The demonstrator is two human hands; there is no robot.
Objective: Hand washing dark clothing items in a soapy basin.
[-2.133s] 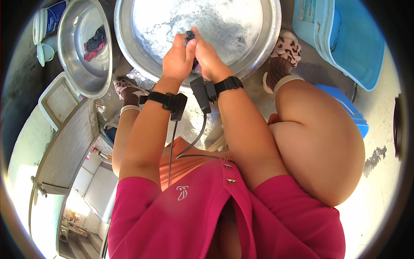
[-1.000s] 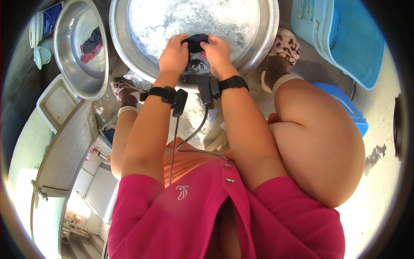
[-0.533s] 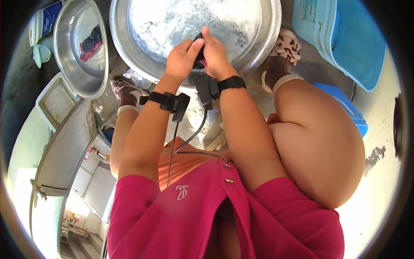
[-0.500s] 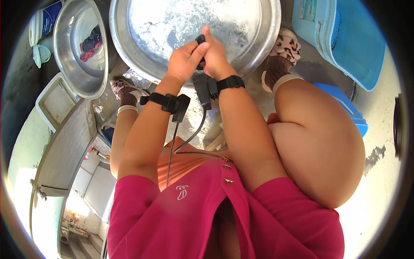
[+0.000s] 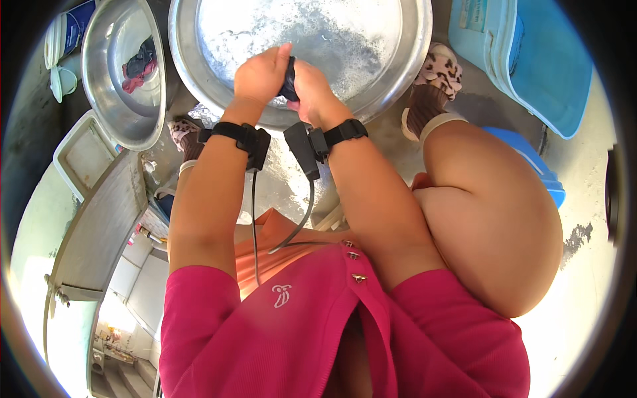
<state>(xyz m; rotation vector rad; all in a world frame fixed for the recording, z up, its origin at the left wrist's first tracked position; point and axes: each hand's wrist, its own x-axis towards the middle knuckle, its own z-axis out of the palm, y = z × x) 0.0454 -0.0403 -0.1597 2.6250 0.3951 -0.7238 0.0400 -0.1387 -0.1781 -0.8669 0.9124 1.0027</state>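
A small black cloth with a pinkish part point(image 5: 289, 81) is bunched and stretched between my hands over the near side of a large metal basin point(image 5: 417, 61). My left hand point(image 5: 260, 74) is closed around its left end, thumb pointing up and away. The fingers of my right hand point(image 5: 312, 89) are curled round the other side of it. How the cloth is folded inside my fists is hidden. Sudsy, cloudy water point(image 5: 352, 50) fills the basin below.
On the left stands a second metal basin point(image 5: 99, 73) with dark and reddish cloths point(image 5: 139, 65) in it. A blue plastic tub point(image 5: 554, 79) is at the far right, a blue plastic piece point(image 5: 531, 162) below it. Cables hang from my wrist straps.
My hands have moved apart, the left one leftward and the right one slightly left and lower. More of the black cloth shows between them.
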